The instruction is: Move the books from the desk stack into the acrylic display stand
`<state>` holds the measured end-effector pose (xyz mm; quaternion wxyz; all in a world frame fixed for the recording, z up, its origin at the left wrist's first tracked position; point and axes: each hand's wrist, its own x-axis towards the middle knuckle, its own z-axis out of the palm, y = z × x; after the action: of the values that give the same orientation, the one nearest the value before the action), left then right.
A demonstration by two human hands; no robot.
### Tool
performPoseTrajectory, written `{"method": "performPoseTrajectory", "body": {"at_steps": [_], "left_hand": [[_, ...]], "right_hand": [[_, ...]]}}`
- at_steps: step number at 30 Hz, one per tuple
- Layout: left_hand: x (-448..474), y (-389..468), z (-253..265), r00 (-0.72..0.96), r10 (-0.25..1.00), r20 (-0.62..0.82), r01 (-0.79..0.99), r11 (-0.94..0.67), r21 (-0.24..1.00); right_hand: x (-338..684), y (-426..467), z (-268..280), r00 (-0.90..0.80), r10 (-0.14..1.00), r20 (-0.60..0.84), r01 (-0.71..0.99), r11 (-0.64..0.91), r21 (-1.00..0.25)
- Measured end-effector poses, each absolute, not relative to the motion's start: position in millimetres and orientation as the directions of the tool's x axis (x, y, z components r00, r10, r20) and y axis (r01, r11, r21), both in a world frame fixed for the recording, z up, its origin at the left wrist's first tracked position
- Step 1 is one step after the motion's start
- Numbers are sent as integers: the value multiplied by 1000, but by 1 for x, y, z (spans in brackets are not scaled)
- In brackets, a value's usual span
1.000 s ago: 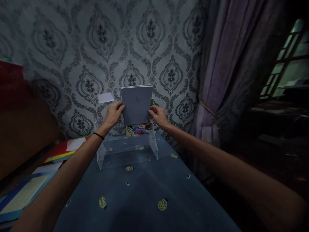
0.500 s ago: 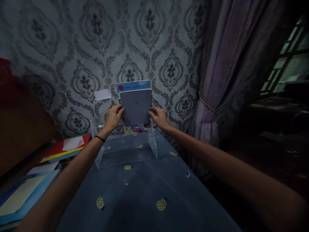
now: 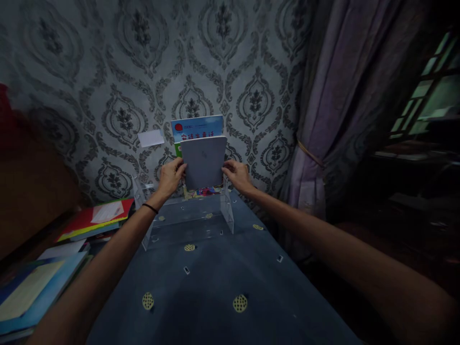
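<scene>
A plain grey tablet-like panel or notebook (image 3: 204, 163) stands upright between my hands; its exact kind is not clear. My left hand (image 3: 171, 177) pinches its left edge, and my right hand (image 3: 237, 175) pinches the right edge. Right behind it rises a picture book (image 3: 197, 125) with a blue cover and red lettering, its lower part hidden. A colourful printed cover (image 3: 204, 192) shows below the grey thing. All of these are at the back of a clear plastic rack (image 3: 227, 211), whose tiers step down towards me.
The rack stands on a dark blue patterned tablecloth (image 3: 201, 297). At the left lie a red folder (image 3: 122, 207) and a stack of books (image 3: 61, 278). A brown box (image 3: 32, 191) is beyond them. Patterned wall behind; a tied curtain (image 3: 311, 158) hangs at the right.
The grey thing has dropped slightly against the picture book, uncovering red lettering on the blue cover. Both hands keep their grip on its edges.
</scene>
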<state>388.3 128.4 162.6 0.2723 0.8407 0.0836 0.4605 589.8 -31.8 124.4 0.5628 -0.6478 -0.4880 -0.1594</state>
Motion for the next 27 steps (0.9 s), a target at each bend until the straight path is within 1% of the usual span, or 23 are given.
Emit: {"method": "performPoseTrajectory", "body": {"at_steps": [4, 8, 13, 21, 27], "left_hand": [[388, 129, 154, 602, 386, 699, -34, -863, 505], [388, 128, 144, 641, 416, 645, 118, -884, 453], [391, 127, 135, 634, 471, 613, 220, -870, 441], [387, 117, 142, 611, 521, 595, 413, -852, 322], [382, 110, 144, 625, 544, 560, 485, -833, 267]], "right_hand": [[591, -33, 111, 492, 477, 729, 794, 98, -600], [592, -33, 105, 505, 482, 716, 784, 92, -614], [594, -32, 106, 499, 478, 723, 791, 90, -605], [593, -33, 106, 512, 453, 729, 800, 57, -597], [589, -37, 110, 520, 457, 721, 799, 36, -600]]}}
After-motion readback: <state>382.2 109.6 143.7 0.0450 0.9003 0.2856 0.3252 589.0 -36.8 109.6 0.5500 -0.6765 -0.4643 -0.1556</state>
